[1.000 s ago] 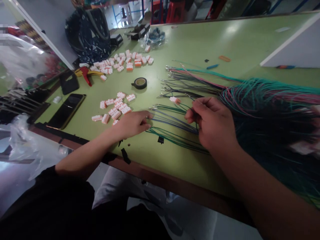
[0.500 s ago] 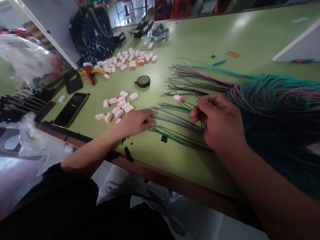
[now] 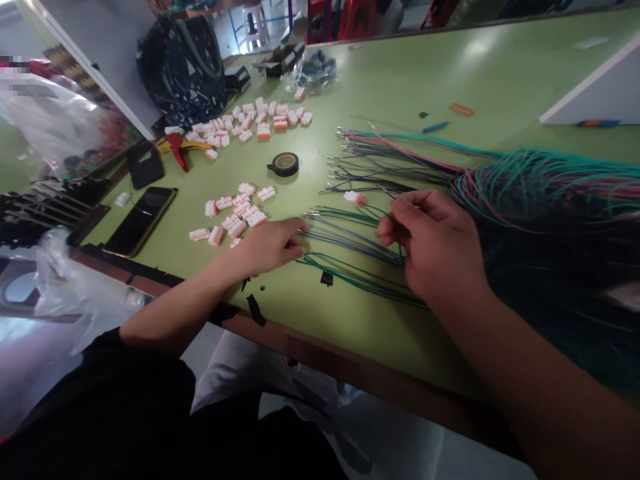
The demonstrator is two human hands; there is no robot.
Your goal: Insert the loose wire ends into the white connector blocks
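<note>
One white-and-orange connector (image 3: 355, 198) lies just above centre frame, beside the right hand (image 3: 434, 243), its fingertips pinched together on a thin dark wire (image 3: 401, 251). At centre, the left hand (image 3: 273, 245) meets the tips of blue wires (image 3: 350, 246), its grip impossible to make out. Loose connectors (image 3: 243, 213) dot the desk (image 3: 300, 297) left of centre.

Two hands (image 3: 437, 243), one tape roll (image 3: 286, 173), one phone (image 3: 141, 221), many wires (image 3: 547, 179), dozens of connectors (image 3: 254, 215)
</note>
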